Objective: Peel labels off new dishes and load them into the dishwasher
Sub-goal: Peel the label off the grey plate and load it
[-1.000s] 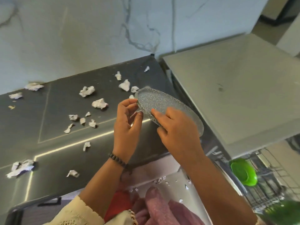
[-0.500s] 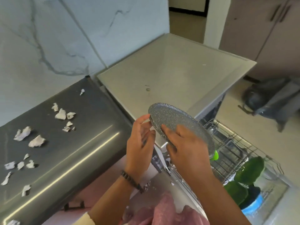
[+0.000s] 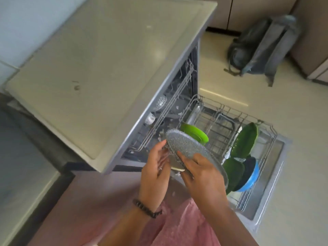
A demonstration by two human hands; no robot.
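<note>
Gripping a round speckled grey plate [image 3: 188,145], both hands hover above the wire rack [image 3: 223,121].

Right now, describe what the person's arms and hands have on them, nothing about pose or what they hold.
Both forearms show bare, with no sleeve in view. The left hand has a bracelet of small dark beads around its wrist. The right hand shows no bracelet or watch. No gloves on either hand; whether any finger carries a ring is too blurred to tell.

worktop [image 3: 106,71]: pale, one small dark spot | lower rack [image 3: 221,121]: green plates [image 3: 195,134], blue bowl [image 3: 248,176] standing | floor [image 3: 292,157]: grey backpack [image 3: 262,45]
</note>
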